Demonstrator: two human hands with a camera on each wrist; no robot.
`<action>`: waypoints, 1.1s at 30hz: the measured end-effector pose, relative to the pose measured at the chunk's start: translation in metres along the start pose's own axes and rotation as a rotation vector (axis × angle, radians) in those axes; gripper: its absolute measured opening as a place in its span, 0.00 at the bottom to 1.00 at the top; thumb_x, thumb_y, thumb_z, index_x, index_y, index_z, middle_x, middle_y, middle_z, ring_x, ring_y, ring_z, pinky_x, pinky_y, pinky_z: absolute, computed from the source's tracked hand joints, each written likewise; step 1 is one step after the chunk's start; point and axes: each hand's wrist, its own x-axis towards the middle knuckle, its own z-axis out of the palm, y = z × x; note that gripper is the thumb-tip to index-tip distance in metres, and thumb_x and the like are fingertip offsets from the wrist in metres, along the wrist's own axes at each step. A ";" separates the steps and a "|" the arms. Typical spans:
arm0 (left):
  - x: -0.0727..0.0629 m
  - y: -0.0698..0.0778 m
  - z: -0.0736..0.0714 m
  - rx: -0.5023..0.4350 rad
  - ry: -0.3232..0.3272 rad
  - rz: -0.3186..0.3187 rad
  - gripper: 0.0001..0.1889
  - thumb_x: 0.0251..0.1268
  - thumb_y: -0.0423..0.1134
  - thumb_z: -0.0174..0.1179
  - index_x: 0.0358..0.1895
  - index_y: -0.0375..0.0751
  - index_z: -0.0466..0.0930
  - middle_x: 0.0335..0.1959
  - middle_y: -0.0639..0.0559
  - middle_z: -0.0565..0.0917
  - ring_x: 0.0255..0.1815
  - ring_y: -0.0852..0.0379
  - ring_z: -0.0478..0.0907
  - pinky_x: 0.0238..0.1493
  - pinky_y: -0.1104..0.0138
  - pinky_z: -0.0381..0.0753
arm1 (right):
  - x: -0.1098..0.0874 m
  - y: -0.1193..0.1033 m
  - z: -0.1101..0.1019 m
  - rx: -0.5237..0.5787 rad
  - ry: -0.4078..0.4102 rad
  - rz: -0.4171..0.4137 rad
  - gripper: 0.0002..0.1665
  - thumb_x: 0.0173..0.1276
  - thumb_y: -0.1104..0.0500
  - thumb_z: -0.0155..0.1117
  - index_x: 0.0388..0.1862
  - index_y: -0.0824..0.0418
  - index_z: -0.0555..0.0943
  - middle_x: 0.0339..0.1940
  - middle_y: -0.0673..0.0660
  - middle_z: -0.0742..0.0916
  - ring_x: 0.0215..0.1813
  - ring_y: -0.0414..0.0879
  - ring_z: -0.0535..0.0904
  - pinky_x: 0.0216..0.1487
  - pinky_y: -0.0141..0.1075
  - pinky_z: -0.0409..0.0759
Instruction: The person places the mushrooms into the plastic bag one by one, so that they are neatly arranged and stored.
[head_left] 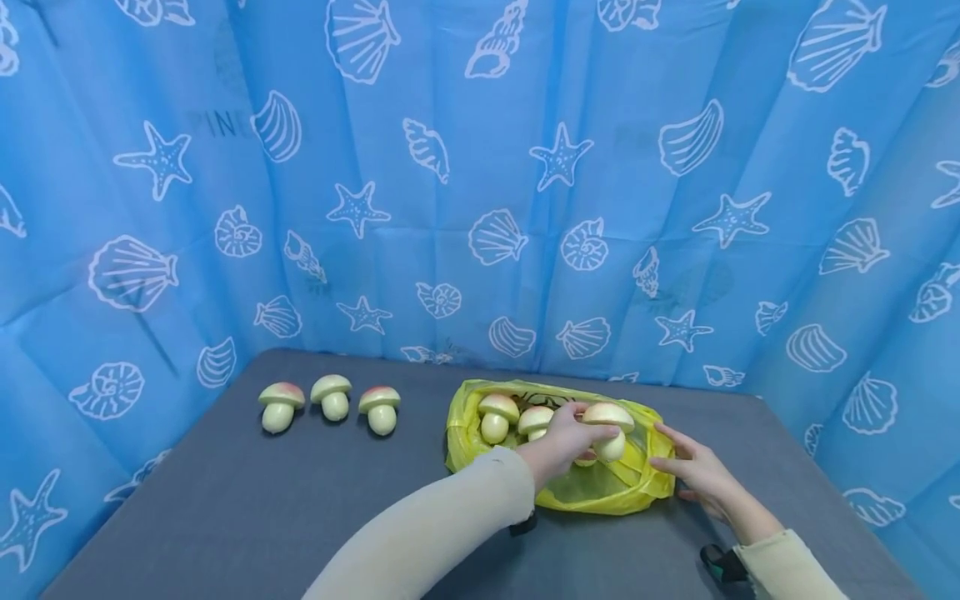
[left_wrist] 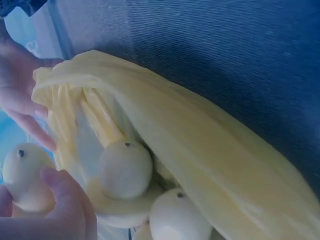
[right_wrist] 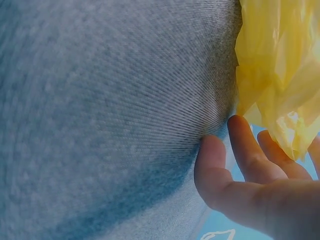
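Observation:
My left hand (head_left: 564, 439) pinches a toy mushroom (head_left: 609, 415) with a pale green stem and a pinkish-cream cap over the right part of a yellow plastic bag (head_left: 592, 502). The left wrist view shows the rounded stem end of this mushroom (left_wrist: 26, 170) between thumb and fingers. Inside the wide-mouthed bag lie several more mushrooms (head_left: 497, 410), one partly covered by my left hand. At the bag's right side is my right hand (head_left: 705, 477), fingers spread and fingertips right at the plastic. The right wrist view has those fingers (right_wrist: 245, 150) loosely bent beside the crumpled bag edge (right_wrist: 280, 100).
Three similar mushrooms, among them a red-tinged one (head_left: 380, 408), stand in a row on the left of the grey-covered table (head_left: 225, 508). A blue curtain (head_left: 420, 275) with white shell and starfish prints hangs behind the table and along its sides.

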 end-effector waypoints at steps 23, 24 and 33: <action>0.012 -0.010 0.034 0.230 0.090 0.077 0.26 0.56 0.33 0.71 0.59 0.39 0.75 0.50 0.44 0.79 0.52 0.43 0.77 0.50 0.50 0.78 | -0.003 0.001 0.004 0.029 -0.002 -0.024 0.46 0.73 0.57 0.57 0.79 0.62 0.42 0.74 0.79 0.43 0.72 0.77 0.39 0.60 0.73 0.56; 0.014 -0.010 0.035 0.250 0.092 0.083 0.26 0.56 0.33 0.71 0.59 0.39 0.76 0.50 0.44 0.79 0.53 0.43 0.77 0.50 0.51 0.78 | -0.003 0.001 0.004 0.033 -0.001 -0.023 0.46 0.73 0.58 0.57 0.79 0.62 0.43 0.74 0.78 0.43 0.72 0.76 0.38 0.60 0.74 0.56; 0.024 -0.015 0.044 0.395 0.087 0.130 0.26 0.54 0.31 0.71 0.58 0.41 0.76 0.51 0.47 0.81 0.53 0.48 0.77 0.50 0.57 0.79 | -0.005 0.000 0.002 0.047 0.025 -0.004 0.46 0.72 0.59 0.58 0.80 0.60 0.44 0.74 0.78 0.43 0.73 0.76 0.38 0.60 0.74 0.55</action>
